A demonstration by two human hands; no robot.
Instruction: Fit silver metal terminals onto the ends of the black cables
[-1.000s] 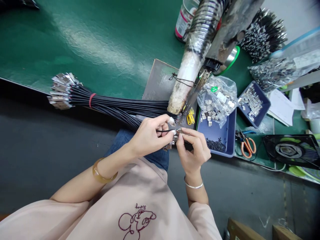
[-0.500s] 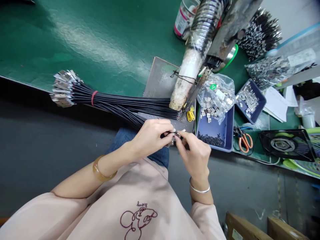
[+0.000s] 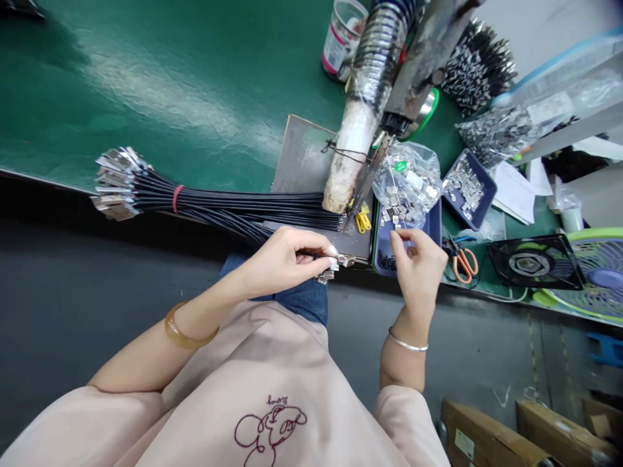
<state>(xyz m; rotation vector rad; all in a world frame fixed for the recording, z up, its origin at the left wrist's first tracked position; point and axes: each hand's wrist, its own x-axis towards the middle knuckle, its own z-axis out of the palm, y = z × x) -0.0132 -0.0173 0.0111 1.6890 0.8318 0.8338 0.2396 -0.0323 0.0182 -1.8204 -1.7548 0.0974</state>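
Note:
My left hand is pinched closed on the near end of a black cable, where small metal connector shells show at its fingertips. The black cable bundle, tied with a red band, runs left along the green bench to a fan of metal ends. My right hand hovers over the near blue tray, fingers curled with thumb and forefinger close together; I cannot make out anything between them. A clear bag of metal shells lies on that tray.
A wrapped tool arm slants down onto a grey plate. A second blue tray of shells, orange-handled scissors, a small black fan, a jar and cardboard boxes surround the spot.
My right hand has pulled away from the left hand and moved right to the near blue tray. The left hand keeps its hold on the cable end.

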